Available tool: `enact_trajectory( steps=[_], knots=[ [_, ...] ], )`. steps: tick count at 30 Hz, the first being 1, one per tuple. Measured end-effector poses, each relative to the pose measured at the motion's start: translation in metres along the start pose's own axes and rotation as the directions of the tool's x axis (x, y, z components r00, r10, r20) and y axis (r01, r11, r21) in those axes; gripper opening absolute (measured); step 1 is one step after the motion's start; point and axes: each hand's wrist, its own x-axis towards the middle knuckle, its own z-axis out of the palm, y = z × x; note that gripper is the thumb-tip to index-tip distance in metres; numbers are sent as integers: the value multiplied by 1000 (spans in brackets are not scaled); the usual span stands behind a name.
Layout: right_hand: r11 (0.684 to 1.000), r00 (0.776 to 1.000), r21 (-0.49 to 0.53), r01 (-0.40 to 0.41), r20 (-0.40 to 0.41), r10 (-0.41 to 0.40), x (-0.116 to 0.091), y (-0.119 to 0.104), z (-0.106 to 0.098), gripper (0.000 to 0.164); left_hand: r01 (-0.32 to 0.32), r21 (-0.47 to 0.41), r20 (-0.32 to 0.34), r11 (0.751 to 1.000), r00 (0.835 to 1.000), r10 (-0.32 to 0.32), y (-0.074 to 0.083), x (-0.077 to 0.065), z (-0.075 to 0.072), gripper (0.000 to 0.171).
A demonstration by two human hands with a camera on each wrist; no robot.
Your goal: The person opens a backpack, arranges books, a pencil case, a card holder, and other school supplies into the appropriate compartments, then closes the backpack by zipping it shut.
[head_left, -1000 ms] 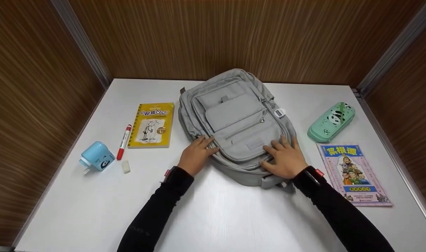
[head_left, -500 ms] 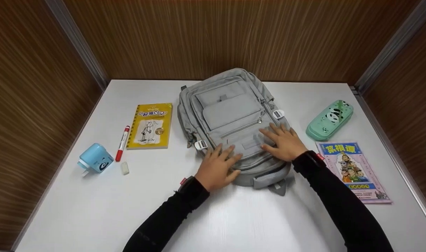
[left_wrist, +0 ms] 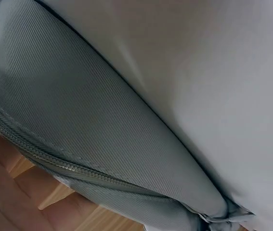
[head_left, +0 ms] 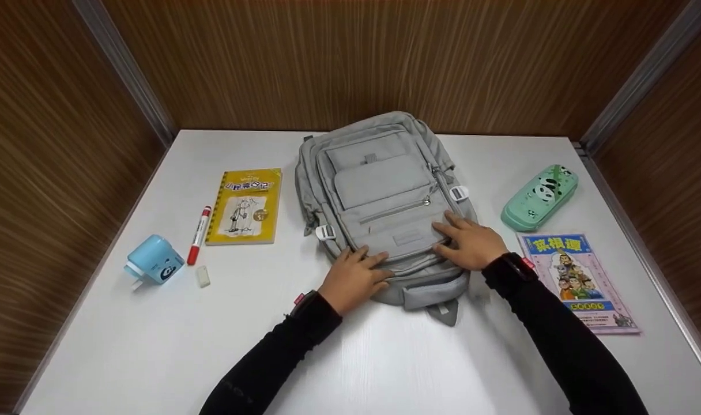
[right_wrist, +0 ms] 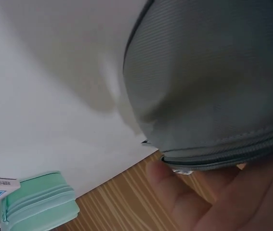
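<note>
A grey backpack [head_left: 385, 190] lies flat at the table's middle, front side up and slightly turned. My left hand [head_left: 353, 279] rests on its near left edge with fingers spread. On the near right edge rests my right hand [head_left: 471, 242], its fingers also spread over the fabric. In the left wrist view, a zip [left_wrist: 69, 166] runs along the bag between the thumb and the other fingers. The right wrist view has my fingers [right_wrist: 175, 192] against the bag's zipped edge. White buckles [head_left: 325, 233] show on both sides, and a small strap lies at the near end.
Left on the white table [head_left: 154, 346] are a yellow book [head_left: 245, 207], a red-and-white marker [head_left: 199, 236], an eraser [head_left: 203, 276] and a blue panda-printed pencil sharpener [head_left: 155, 259]. To the right are a green pencil case [head_left: 539, 199] and a pink comic-style book [head_left: 578, 282]. Wooden panels surround the table.
My left hand has moved from the bag's left side to its near edge, uncovering the left buckle. My right hand has shifted slightly away from me. The backpack has turned a little.
</note>
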Motion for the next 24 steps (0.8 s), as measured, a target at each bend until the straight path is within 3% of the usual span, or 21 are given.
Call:
enact_trajectory(
  steps=[9, 17, 24],
  knots=[
    [999, 999, -33, -26, -26, 25, -14, -17, 7, 65, -21, -199, -23, 980, 1000, 17, -34, -14, -11, 20],
    [1000, 997, -18, -7, -80, 5, -19, -40, 19, 62, 58, -238, -23, 970, 998, -66, -58, -27, -15, 19],
    [1000, 994, 1, 5, -106, -5, -20, -46, 22, 61, 75, -227, 11, 971, 997, -74, -61, -27, -21, 21]
  ],
)
